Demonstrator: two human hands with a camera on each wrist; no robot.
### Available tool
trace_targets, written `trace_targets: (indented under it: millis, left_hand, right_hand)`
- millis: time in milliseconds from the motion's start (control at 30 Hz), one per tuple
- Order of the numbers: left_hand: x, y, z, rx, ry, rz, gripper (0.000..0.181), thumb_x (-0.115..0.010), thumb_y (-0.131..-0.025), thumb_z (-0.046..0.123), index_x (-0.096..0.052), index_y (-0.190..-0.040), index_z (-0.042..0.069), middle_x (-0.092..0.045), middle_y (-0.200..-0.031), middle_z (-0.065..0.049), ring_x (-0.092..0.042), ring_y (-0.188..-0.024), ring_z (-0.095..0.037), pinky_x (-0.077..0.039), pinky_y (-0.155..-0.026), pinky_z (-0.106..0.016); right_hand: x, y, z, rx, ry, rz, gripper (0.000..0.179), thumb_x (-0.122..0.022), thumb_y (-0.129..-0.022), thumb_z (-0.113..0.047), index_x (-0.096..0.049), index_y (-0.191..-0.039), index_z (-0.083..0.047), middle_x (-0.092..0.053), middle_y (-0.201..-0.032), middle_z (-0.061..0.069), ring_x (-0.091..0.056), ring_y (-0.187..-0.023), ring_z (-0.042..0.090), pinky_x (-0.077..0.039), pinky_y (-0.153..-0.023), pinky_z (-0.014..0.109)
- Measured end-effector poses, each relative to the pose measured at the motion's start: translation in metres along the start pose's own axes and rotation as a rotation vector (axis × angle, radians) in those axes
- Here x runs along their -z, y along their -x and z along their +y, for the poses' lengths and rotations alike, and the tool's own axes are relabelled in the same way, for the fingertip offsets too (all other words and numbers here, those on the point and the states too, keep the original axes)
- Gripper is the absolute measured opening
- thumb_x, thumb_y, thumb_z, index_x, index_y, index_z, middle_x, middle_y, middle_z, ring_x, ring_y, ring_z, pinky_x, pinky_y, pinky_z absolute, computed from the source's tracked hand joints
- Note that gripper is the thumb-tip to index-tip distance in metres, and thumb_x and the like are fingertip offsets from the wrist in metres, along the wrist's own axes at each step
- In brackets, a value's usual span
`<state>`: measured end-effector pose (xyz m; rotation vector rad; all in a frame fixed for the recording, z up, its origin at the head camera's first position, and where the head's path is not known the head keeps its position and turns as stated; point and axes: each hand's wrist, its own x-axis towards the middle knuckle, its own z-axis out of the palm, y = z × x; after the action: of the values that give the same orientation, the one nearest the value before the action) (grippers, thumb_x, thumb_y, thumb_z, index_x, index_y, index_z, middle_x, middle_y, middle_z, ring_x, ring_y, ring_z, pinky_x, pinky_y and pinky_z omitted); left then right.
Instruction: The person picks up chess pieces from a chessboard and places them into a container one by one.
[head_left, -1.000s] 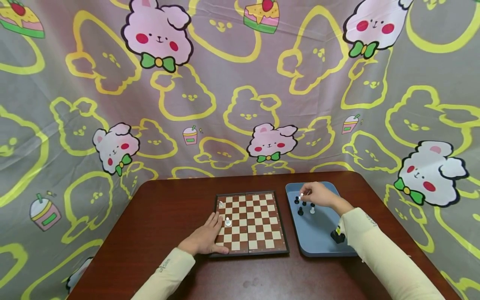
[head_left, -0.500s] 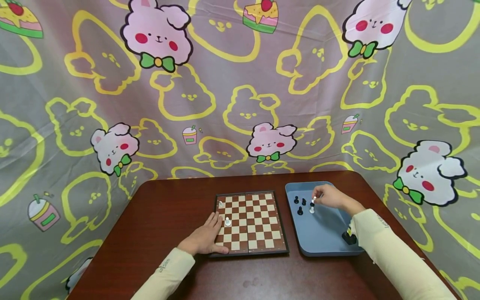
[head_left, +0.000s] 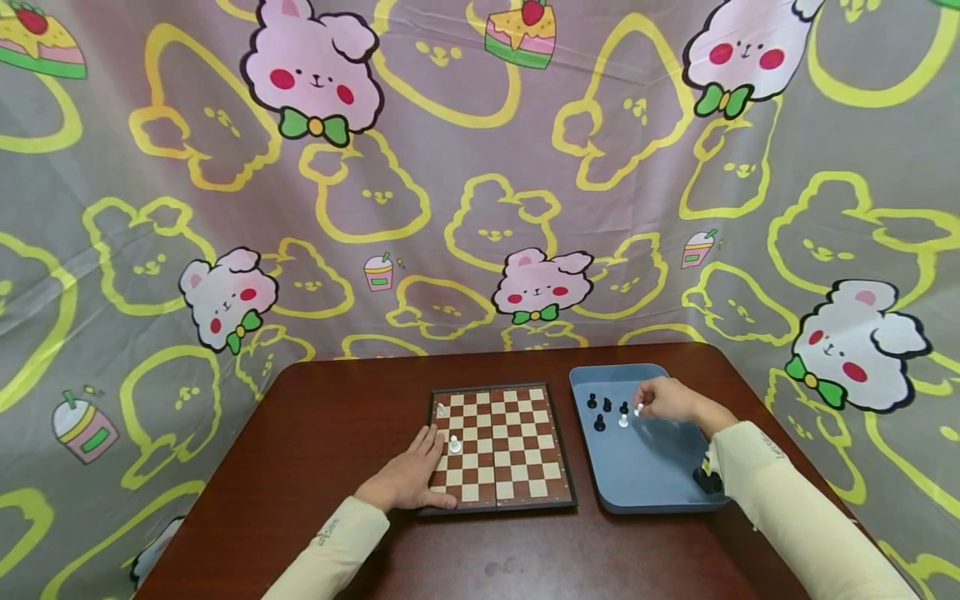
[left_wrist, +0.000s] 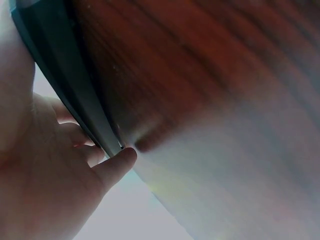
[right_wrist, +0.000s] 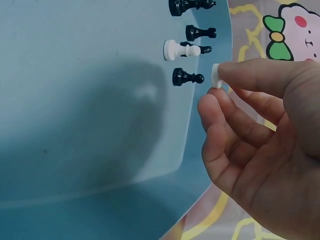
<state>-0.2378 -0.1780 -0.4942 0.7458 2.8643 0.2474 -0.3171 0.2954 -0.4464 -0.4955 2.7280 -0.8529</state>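
My left hand (head_left: 408,475) lies along the left edge of a brown-and-cream chessboard (head_left: 517,433), fingers extended and thumb spread toward its near edge. In the left wrist view, the hand (left_wrist: 60,165) touches the board's dark side (left_wrist: 75,75). A white pawn (head_left: 455,445) stands on the board near these fingers, with another white piece (head_left: 441,410) behind it. Over the blue tray (head_left: 645,475), my right hand (head_left: 671,398) pinches a small white chess piece (right_wrist: 216,76) between thumb and fingers. Just left of it stand a white pawn (right_wrist: 175,50) and a black pawn (right_wrist: 186,77).
Several black chess pieces, among them a black piece (head_left: 599,422), stand in the tray's back left part. The tray sits right of the board on a dark red-brown wooden table (head_left: 337,408). A patterned curtain (head_left: 465,208) hangs behind and at both sides.
My right hand has moved right across the tray with the white chess piece, past the black pieces. My left hand has stayed on the board's edge.
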Motion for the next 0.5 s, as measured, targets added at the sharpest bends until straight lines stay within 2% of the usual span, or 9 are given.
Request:
trace_targets:
  millis: [233, 500]
  left_hand:
    - [0.0007, 0.0004, 0.0005, -0.006, -0.003, 0.001, 0.119, -0.062, -0.069, 0.074, -0.022, -0.146, -0.008, -0.01, -0.153, -0.026, -0.009, -0.141, -0.038, -0.036, -0.101, -0.044]
    - [-0.0007, -0.0008, -0.0002, -0.006, -0.009, -0.013, 0.119, -0.062, -0.069, 0.074, -0.022, -0.146, -0.008, -0.01, -0.153, -0.026, -0.009, -0.141, -0.038, -0.035, -0.102, -0.044]
  right_hand:
    - [-0.001, 0.0012, 0.0018, -0.014, -0.002, 0.001, 0.006, -0.066, -0.082, -0.002, -0.064, -0.087, -0.003, -0.06, -0.076, 0.004, -0.05, -0.07, 0.018, -0.04, -0.062, 0.032]
    - [0.0033, 0.0031, -0.0024, -0.01, 0.041, 0.055, 0.01, -0.065, -0.082, -0.003, -0.066, -0.091, 0.0, -0.062, -0.079, 0.003, -0.053, -0.07, 0.017, -0.043, -0.061, 0.033]
